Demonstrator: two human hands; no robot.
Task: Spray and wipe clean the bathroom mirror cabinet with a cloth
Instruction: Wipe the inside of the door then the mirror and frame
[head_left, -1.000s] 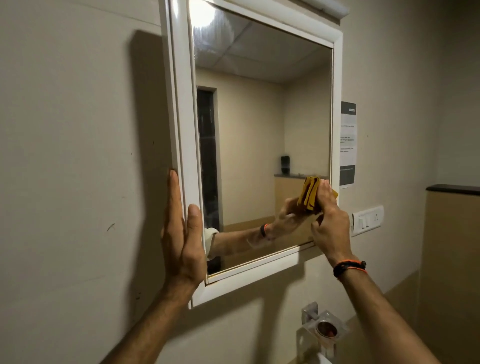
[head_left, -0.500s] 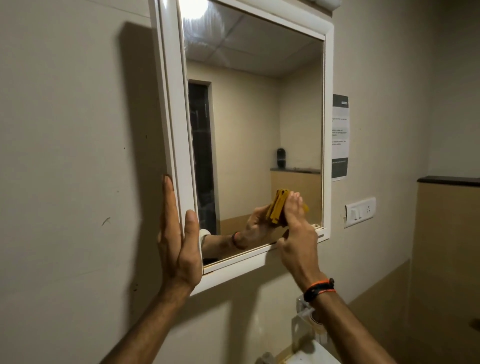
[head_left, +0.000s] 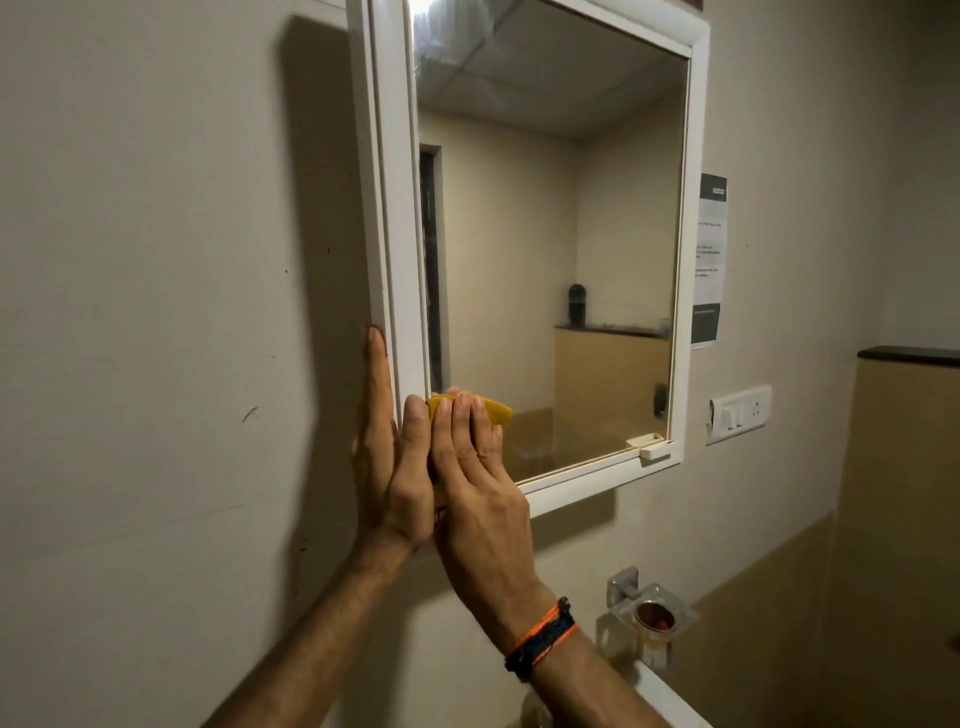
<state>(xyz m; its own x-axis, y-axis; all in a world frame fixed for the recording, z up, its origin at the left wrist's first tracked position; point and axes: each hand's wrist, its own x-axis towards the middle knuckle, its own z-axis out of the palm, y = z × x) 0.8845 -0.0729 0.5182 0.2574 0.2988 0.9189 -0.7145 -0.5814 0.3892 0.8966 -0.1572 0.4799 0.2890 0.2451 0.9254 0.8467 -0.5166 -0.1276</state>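
The white-framed mirror cabinet (head_left: 693, 208) hangs on the beige wall, filling the upper middle of the view. My left hand (head_left: 387, 457) lies flat and open against the cabinet's left side, fingers pointing up. My right hand (head_left: 475, 483) presses a folded yellow cloth (head_left: 496, 410) against the lower left corner of the glass, right beside my left hand. Most of the cloth is hidden under my fingers. An orange and black band sits on my right wrist. No spray bottle is in view.
A metal holder (head_left: 647, 616) with a glass cup is fixed to the wall below the cabinet. A white switch plate (head_left: 740, 413) and a paper notice (head_left: 707, 260) are on the wall to the right. A dark ledge (head_left: 909, 356) tops the right-hand wall panel.
My right hand has slid the cloth leftward along the bottom of the glass, from the lower right corner to the lower left. My left hand stays on the cabinet's side.
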